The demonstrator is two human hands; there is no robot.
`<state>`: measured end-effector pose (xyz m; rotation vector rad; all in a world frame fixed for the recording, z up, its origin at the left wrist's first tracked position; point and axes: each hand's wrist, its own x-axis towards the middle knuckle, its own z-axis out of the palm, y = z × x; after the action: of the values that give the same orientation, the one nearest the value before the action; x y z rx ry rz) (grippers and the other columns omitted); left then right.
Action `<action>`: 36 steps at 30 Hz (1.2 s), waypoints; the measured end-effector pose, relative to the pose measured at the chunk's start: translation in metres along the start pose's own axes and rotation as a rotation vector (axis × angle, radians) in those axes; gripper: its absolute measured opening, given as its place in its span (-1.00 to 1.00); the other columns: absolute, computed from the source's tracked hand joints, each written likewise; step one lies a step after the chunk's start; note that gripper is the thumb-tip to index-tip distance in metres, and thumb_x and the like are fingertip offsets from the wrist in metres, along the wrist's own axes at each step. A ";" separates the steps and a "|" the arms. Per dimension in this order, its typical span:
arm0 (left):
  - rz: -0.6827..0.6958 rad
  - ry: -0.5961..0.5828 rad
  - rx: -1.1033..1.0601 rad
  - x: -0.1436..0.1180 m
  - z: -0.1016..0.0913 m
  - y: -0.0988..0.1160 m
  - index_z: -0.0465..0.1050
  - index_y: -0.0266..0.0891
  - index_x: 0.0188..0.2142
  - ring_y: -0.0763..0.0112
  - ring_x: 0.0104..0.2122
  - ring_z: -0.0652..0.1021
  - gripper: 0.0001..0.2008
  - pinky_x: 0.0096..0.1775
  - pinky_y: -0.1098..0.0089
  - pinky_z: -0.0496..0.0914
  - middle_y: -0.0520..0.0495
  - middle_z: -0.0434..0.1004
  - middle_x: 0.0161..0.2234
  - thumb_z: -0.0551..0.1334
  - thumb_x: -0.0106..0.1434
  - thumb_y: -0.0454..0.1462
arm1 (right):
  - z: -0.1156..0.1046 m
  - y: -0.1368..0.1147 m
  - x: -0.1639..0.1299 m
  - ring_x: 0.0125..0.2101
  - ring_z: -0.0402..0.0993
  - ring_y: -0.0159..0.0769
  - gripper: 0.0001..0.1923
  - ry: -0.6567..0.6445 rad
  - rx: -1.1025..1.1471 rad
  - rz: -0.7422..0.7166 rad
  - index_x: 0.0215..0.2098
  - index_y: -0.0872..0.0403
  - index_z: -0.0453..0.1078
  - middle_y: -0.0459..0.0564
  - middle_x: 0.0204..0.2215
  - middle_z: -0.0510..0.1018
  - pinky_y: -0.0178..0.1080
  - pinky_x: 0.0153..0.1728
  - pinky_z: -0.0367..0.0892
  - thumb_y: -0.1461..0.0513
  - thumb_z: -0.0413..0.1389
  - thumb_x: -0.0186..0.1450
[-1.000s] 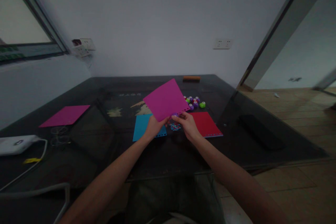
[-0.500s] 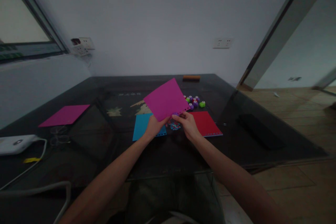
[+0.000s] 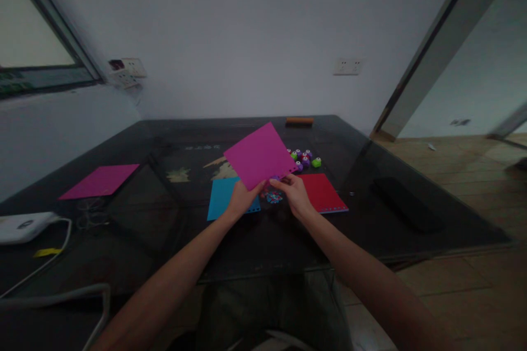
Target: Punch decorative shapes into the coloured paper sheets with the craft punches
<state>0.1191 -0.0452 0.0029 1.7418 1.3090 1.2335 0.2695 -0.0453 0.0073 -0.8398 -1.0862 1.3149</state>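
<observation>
A magenta sheet of paper (image 3: pixel 261 153) is held up, tilted, above the dark table, with a row of small holes along its lower right edge. My left hand (image 3: pixel 242 197) pinches its bottom corner. In my right hand (image 3: pixel 297 192) is a small purple craft punch (image 3: pixel 275 178) at the sheet's lower edge; fingers partly hide it. Below the hands lies a pile of tiny coloured paper bits (image 3: pixel 273 196). Under my left hand is a blue sheet (image 3: pixel 221 194), holes along its near edge. A red sheet (image 3: pixel 323 192), also holed along its near edge, lies right of my right hand.
Several purple, green and red punches (image 3: pixel 305 162) cluster behind the red sheet. Another magenta sheet (image 3: pixel 99 181) lies at the left, near a white power strip (image 3: pixel 25 227) with a cable. A black case (image 3: pixel 405 204) rests at the right, and a brown roll (image 3: pixel 300 120) by the wall.
The view has shifted very slightly. Both hands keep nearly the same place on the sheet and punch; the magenta sheet's top has moved slightly left.
</observation>
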 end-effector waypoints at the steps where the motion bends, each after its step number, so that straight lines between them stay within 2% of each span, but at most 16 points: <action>1: -0.002 0.001 0.000 0.000 0.000 0.000 0.47 -0.24 -0.41 0.33 -0.50 0.53 -0.76 -0.37 0.34 0.42 -0.06 0.56 -0.52 0.14 0.19 -0.13 | 0.000 0.000 0.000 -0.40 0.51 -0.20 -0.69 -0.004 0.002 0.006 -0.40 0.04 0.47 -0.03 -0.41 0.59 -0.12 -0.24 0.37 0.12 0.32 -0.11; 5: 0.018 -0.015 0.010 0.000 0.000 0.002 0.45 -0.22 -0.48 0.32 -0.48 0.54 -0.76 -0.30 0.32 0.42 -0.03 0.54 -0.57 0.13 0.20 -0.15 | -0.002 0.002 0.002 -0.42 0.51 -0.20 -0.69 -0.015 0.000 0.014 -0.40 0.05 0.47 -0.02 -0.41 0.59 -0.12 -0.26 0.39 0.12 0.33 -0.12; 16: 0.060 -0.012 0.020 0.001 -0.001 -0.001 0.45 -0.21 -0.52 0.33 -0.46 0.55 -0.72 -0.26 0.34 0.40 -0.01 0.52 -0.59 0.12 0.22 -0.15 | -0.002 0.004 0.002 -0.33 0.52 -0.19 -0.67 -0.010 0.021 0.022 -0.37 0.07 0.47 0.01 -0.34 0.59 -0.10 -0.18 0.37 0.16 0.33 -0.11; 28: 0.010 0.020 -0.031 0.001 -0.001 0.000 0.46 -0.24 -0.50 0.33 -0.49 0.54 -0.73 -0.32 0.36 0.40 -0.04 0.53 -0.58 0.15 0.18 -0.12 | -0.001 0.001 0.002 -0.40 0.52 -0.25 -0.68 -0.036 0.041 0.071 -0.38 0.07 0.47 -0.03 -0.39 0.59 -0.15 -0.23 0.41 0.15 0.33 -0.12; 36: 0.039 0.029 -0.033 0.002 -0.001 -0.003 0.46 -0.24 -0.49 0.35 -0.48 0.54 -0.74 -0.31 0.37 0.40 -0.02 0.52 -0.57 0.15 0.19 -0.13 | 0.000 -0.003 0.000 -0.43 0.53 -0.25 -0.68 -0.039 0.038 0.104 -0.38 0.08 0.45 -0.03 -0.43 0.58 -0.16 -0.27 0.41 0.16 0.33 -0.11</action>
<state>0.1171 -0.0423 0.0009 1.7399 1.2700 1.2988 0.2701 -0.0452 0.0103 -0.8550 -1.0559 1.4399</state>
